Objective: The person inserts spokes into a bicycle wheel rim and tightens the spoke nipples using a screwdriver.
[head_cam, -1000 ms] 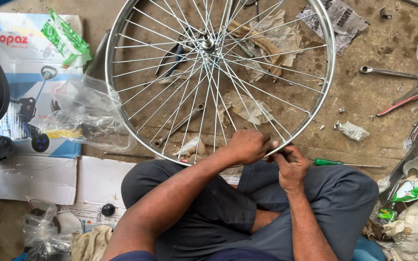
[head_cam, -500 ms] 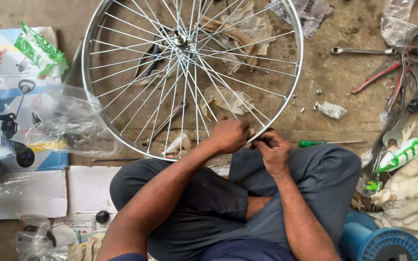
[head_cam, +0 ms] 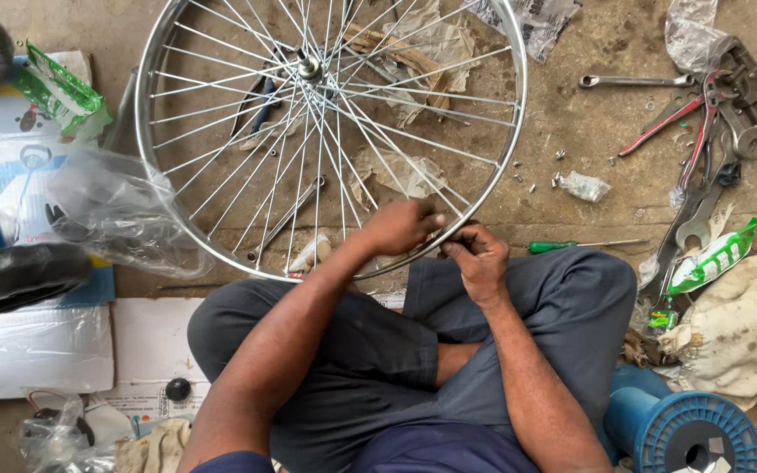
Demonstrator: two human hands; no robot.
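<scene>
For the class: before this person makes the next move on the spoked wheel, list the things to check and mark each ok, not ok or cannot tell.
1. Left hand on the wheel rim: ok, it rests at the near edge.
2. Right hand at the same spot: ok, fingers pinched beside the rim.
3. What the fingers pinch: cannot tell, too small.
4. Wheel supported: ok, lying flat, near edge over the lap.
5. Green-handled screwdriver in reach: ok, on the ground beside the right knee.
6. Spokes all seated: cannot tell.
</scene>
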